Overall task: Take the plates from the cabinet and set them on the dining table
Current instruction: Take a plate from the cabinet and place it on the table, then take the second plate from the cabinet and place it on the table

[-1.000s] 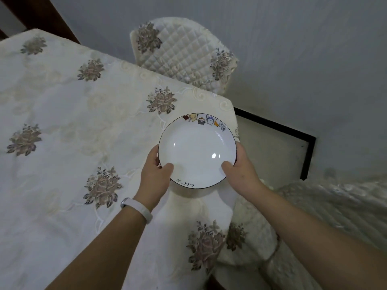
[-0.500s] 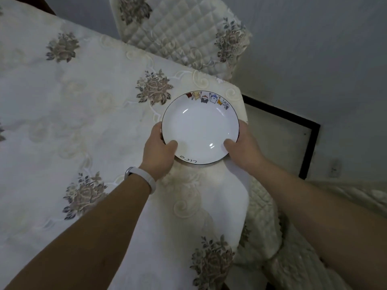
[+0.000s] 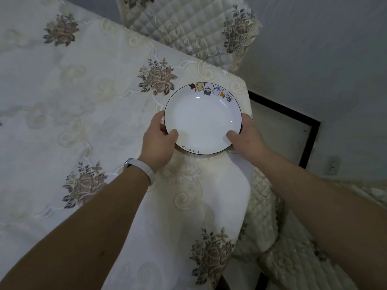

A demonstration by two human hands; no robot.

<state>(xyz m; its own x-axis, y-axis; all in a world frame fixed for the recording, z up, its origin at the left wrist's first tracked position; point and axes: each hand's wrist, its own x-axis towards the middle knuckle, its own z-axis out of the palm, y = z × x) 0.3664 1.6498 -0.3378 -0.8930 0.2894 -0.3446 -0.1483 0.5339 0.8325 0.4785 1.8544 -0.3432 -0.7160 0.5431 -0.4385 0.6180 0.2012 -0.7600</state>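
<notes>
A white plate with a thin dark rim, small coloured drawings on its far edge and lettering on its near edge is over the right corner of the dining table. My left hand grips its left rim, thumb on top. On the opposite side my right hand holds the right rim the same way. The plate is level and close to the cream flowered tablecloth; whether it touches the cloth I cannot tell. The cabinet is out of view.
A quilted cream chair stands at the table's far side, beyond the plate. Another quilted chair is at the lower right, beside the table edge. A grey wall with a black-framed panel fills the right side.
Both hands have carried the plate forward over the table corner and lower toward the cloth. The view has closed in on the table.
</notes>
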